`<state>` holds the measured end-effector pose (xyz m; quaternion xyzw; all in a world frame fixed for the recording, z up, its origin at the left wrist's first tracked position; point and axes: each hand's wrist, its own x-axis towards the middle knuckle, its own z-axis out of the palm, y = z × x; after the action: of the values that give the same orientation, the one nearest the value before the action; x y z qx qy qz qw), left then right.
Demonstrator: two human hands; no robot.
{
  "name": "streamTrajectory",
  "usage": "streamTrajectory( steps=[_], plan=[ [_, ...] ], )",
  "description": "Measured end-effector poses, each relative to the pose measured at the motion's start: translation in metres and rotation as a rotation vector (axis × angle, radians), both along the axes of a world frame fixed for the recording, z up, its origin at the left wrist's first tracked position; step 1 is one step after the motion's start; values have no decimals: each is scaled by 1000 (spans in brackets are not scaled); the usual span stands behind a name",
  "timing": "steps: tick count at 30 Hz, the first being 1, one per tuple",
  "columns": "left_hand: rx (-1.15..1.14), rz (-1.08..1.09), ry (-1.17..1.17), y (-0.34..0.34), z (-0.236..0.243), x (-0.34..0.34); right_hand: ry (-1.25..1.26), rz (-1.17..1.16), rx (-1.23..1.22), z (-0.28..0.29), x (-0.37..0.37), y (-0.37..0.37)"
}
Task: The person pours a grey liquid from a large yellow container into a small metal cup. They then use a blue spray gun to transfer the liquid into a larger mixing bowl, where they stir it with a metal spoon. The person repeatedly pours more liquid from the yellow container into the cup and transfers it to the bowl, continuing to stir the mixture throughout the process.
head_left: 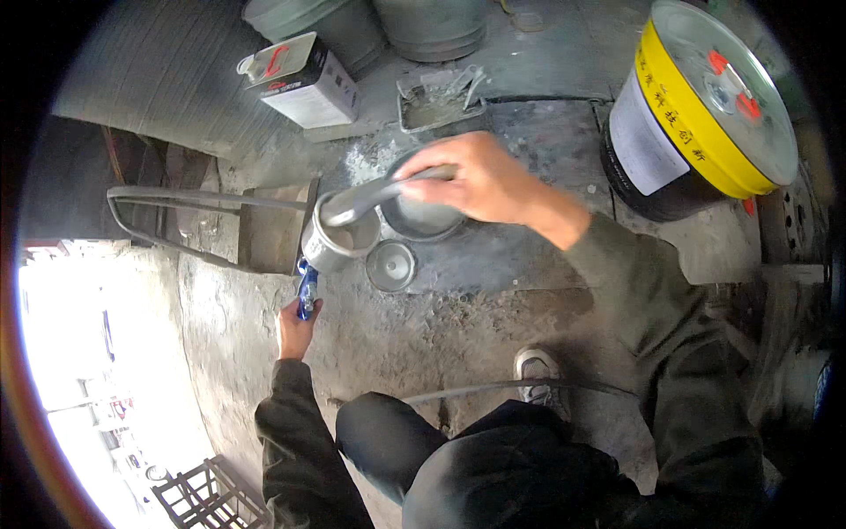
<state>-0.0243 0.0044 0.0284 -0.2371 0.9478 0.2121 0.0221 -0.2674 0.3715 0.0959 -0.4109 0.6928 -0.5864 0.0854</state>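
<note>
My right hand (489, 181) is closed round the handle of a grey ladle-like tool (363, 201). Its blurred far end tips over the mouth of a grey cup (328, 252), hiding part of the inside. Below the cup, my left hand (296, 328) grips a shiny blue handle (307, 293), which reaches up to the cup's lower side; how they join cannot be made out. A round pot (425, 227) of greyish stuff sits behind the cup, partly under my right hand. Beside the cup lies a small round lid (390, 265) with a raised middle.
A steel drum (648, 145) with a yellow band stands at right. Farther back are a white rectangular can (322, 93), a messy tray (441, 110) and grey buckets (432, 31). A metal frame (167, 196) stands at left. A hose (493, 386) crosses the floor by my shoe (538, 370).
</note>
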Motion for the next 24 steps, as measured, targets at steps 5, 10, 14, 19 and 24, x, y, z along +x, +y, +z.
streamTrajectory(
  steps=[5,10,14,19,24],
  plan=[
    [49,-77,99,31,7,-5,194,106,175,-6,19,-58],
    [-33,-69,155,22,-2,-6,-78,97,148,-10,15,-70],
    [12,-81,188,6,-2,0,-349,264,191,5,1,-57],
    [59,-129,188,0,10,-5,-50,405,148,24,-30,-30],
    [67,-129,60,-15,14,1,523,329,201,57,-14,-14]
  ],
)
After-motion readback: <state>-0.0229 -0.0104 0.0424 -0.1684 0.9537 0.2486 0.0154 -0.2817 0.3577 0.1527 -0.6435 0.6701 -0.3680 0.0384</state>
